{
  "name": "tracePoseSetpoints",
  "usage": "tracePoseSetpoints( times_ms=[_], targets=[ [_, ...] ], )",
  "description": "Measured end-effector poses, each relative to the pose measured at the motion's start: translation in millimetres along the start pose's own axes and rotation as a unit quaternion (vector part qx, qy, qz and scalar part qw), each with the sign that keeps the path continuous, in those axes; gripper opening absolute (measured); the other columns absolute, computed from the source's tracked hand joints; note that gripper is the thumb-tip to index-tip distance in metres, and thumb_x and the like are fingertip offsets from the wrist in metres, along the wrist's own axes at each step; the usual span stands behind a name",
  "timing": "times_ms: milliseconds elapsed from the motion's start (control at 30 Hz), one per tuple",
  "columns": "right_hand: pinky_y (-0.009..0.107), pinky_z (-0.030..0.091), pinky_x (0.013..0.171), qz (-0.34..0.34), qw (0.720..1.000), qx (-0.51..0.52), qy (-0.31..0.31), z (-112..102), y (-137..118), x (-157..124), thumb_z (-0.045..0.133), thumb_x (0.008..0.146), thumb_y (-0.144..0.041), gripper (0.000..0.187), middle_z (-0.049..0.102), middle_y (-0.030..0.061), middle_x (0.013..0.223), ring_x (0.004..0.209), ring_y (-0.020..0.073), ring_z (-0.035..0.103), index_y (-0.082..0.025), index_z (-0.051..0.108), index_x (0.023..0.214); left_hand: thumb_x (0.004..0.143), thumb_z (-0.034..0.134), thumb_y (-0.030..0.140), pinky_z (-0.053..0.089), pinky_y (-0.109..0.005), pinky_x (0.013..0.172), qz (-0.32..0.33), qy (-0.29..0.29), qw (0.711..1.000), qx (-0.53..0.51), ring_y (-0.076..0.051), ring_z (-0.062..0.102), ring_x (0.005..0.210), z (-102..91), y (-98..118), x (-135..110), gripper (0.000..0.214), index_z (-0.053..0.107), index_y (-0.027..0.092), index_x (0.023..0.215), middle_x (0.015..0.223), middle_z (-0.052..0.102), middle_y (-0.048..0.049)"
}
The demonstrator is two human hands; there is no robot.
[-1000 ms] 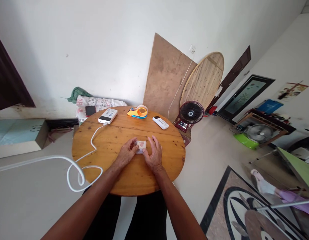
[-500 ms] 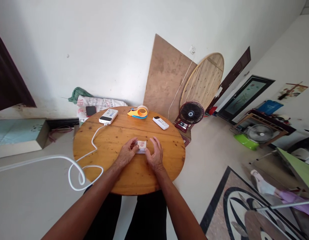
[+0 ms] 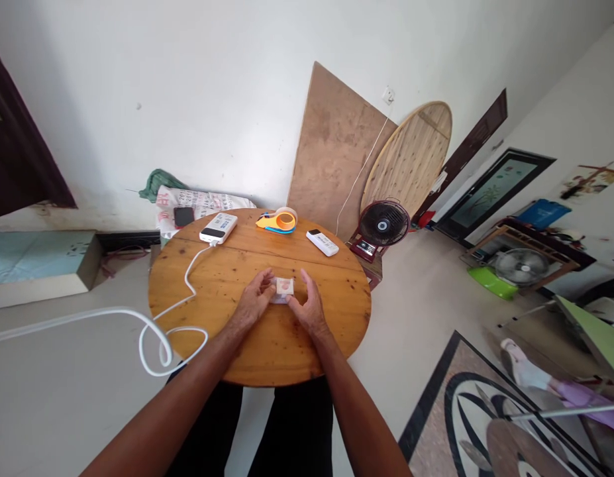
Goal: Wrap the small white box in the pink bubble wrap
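A small white packet with an orange mark [image 3: 283,287] lies near the middle of the round wooden table [image 3: 212,291]. My left hand [image 3: 254,305] pinches its left edge with curled fingers. My right hand [image 3: 309,306] grips its right edge, thumb and fingers bent around it. Both hands rest on the tabletop, wrists toward me.
At the table's far side lie a white power bank [image 3: 218,227] with a white cable [image 3: 172,318] trailing off the left edge, an orange tape dispenser [image 3: 277,220] and a white remote [image 3: 322,243]. A fan [image 3: 383,225], boards against the wall and a sack stand beyond. Another person's foot [image 3: 515,361] shows at right.
My right hand's fingers have drawn in from lying flatter to a tighter grip on the packet. The view has shifted slightly; the other objects have not moved.
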State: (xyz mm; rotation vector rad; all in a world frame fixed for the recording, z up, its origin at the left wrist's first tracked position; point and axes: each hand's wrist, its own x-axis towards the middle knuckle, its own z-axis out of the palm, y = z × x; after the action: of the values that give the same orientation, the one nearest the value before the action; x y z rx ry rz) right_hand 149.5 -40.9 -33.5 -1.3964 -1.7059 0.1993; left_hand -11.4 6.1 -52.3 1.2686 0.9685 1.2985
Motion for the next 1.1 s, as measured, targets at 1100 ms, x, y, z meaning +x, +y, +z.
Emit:
tracePoseSetpoints(
  times_ms=[1100],
  targets=[
    [0.033, 0.055, 0.074, 0.24, 0.945, 0.22, -0.031, -0.1, 20.2, 33.7, 0.059, 0.076, -0.038, 0.044, 0.068, 0.0102, 0.108, 0.099, 0.0235, 0.064, -0.016, 0.059, 0.114, 0.074, 0.06, 0.035, 0.049, -0.033, 0.076, 0.151, 0.018, 0.951, 0.27, -0.02, 0.057, 0.083, 1.5, 13.9, -12.6, 0.026, 0.064, 0.019, 0.095, 0.087, 0.055, -0.0053]
  ],
)
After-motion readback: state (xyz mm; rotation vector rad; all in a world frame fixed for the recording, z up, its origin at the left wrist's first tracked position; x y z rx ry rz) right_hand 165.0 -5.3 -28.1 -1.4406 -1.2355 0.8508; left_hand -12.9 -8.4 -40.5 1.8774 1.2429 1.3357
